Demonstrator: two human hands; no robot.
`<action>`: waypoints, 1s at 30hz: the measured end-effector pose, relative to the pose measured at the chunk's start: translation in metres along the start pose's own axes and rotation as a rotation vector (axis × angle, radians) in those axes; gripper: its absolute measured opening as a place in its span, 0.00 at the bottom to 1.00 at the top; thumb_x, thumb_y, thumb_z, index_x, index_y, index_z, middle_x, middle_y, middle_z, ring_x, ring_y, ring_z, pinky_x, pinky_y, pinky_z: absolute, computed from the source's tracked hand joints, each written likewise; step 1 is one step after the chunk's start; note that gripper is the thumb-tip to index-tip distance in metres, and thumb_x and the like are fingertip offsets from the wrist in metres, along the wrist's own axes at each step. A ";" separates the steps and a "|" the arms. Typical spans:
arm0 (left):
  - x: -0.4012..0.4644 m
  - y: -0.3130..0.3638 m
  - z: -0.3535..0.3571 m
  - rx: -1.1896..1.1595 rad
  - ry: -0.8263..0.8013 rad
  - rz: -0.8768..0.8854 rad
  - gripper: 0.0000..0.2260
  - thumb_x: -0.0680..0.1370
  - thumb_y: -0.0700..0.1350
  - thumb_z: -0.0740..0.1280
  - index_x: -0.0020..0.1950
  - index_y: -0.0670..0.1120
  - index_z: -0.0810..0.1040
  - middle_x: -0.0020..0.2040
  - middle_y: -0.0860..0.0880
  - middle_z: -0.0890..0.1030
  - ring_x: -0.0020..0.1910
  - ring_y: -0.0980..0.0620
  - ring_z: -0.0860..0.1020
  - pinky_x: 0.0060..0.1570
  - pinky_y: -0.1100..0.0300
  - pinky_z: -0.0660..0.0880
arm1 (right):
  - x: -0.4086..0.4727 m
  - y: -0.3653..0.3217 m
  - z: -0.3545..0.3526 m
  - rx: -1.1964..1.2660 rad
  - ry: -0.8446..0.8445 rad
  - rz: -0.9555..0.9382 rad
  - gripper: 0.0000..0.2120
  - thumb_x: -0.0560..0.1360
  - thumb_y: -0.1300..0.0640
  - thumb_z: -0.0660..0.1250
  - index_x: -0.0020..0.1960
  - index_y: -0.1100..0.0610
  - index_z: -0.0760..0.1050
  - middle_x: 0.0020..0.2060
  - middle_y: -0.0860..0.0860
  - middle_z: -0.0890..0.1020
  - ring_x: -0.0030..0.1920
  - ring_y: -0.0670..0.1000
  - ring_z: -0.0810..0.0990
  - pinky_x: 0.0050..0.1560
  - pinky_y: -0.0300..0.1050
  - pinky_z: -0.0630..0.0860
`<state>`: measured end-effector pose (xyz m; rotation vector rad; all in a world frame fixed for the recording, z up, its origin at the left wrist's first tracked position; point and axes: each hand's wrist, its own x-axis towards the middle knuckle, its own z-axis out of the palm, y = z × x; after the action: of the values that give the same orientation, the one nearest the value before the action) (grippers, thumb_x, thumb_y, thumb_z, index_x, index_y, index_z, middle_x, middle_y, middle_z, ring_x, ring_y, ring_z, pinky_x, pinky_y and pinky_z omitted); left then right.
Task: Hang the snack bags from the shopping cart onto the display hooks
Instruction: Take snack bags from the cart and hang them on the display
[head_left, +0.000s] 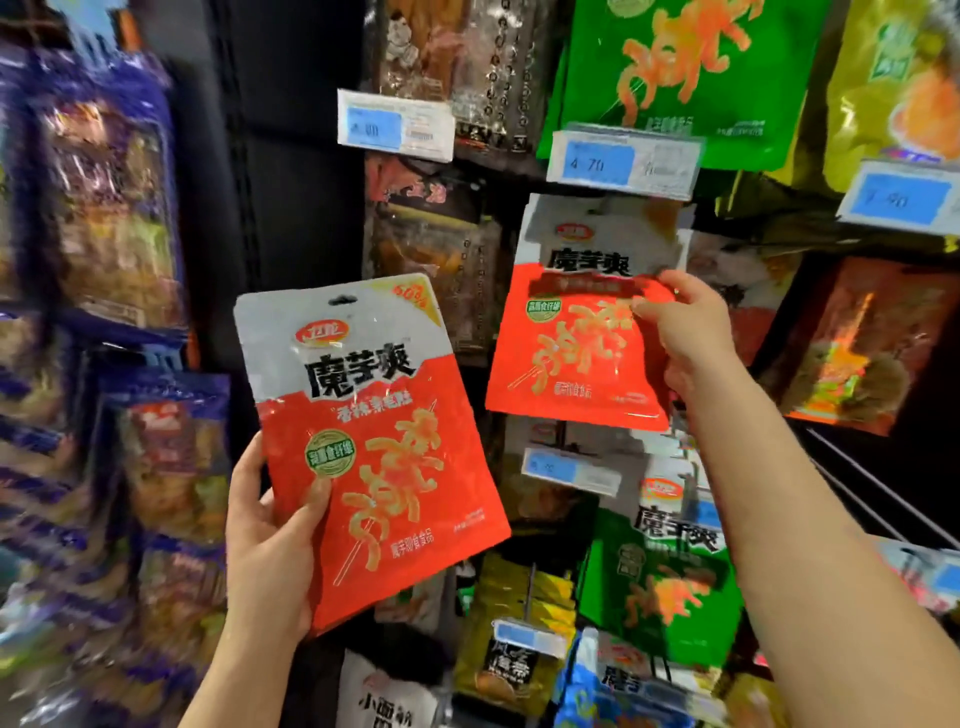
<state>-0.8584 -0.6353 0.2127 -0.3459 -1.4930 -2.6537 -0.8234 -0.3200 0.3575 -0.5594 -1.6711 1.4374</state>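
Nearest the camera, a red and grey snack bag (371, 447) is held up by the left hand (270, 545), thumb across the front lower-left, fingers curled behind. The bag stands upright w/ a slight tilt, long axis near vertical, its hang hole at the top centre and free of any hook.

Further in, the right hand (685, 325) is stretched fwd to the display and pinches a second red bag (576, 332) at its right edge, about mid-height. That bag's top edge sits just under the 4.70 price tag (623, 158); the hook itself is hidden behind the tag and bag, so it can't be told whether the hole is on the hook yet. The bag's lower end is swung out toward the left.

Judged step: the second bag is being seated on, or settled along, the hook at that spot, approx. mid-task. The relation that counts: the hook lies up and to the right of the first bag, beyond it in depth, and the right hand is far nearer to it than the left. For the first bag to go on, its hole would have to be brought level w/ the hook tip, long axis kept vertical.

Behind, green bags (670, 67) hang above the tag, and more price tags and mixed packets fill the rack. Purple packets (104, 197) at the left are blurred. No cart is in view.
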 end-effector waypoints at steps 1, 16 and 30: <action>0.001 0.001 -0.004 0.001 0.006 0.003 0.22 0.79 0.32 0.61 0.64 0.56 0.70 0.42 0.58 0.85 0.39 0.59 0.83 0.33 0.62 0.80 | 0.006 0.005 0.005 -0.032 0.010 0.015 0.27 0.64 0.65 0.71 0.63 0.59 0.74 0.48 0.54 0.78 0.44 0.53 0.78 0.44 0.45 0.76; 0.000 -0.004 0.015 -0.076 -0.082 -0.153 0.22 0.77 0.38 0.65 0.64 0.61 0.71 0.51 0.50 0.84 0.48 0.46 0.84 0.41 0.48 0.81 | -0.099 0.030 0.023 -0.219 -0.261 -0.200 0.27 0.72 0.44 0.71 0.69 0.44 0.67 0.60 0.40 0.73 0.55 0.32 0.74 0.56 0.38 0.75; -0.008 -0.017 0.049 -0.172 -0.281 -0.246 0.15 0.76 0.46 0.63 0.60 0.59 0.72 0.50 0.52 0.85 0.45 0.49 0.84 0.36 0.56 0.81 | -0.144 0.052 0.015 0.034 -0.184 -0.126 0.34 0.63 0.65 0.78 0.61 0.42 0.69 0.50 0.49 0.81 0.46 0.44 0.84 0.44 0.41 0.81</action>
<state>-0.8456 -0.5850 0.2214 -0.6068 -1.4646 -3.0454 -0.7665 -0.4282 0.2647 -0.3045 -1.7874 1.4581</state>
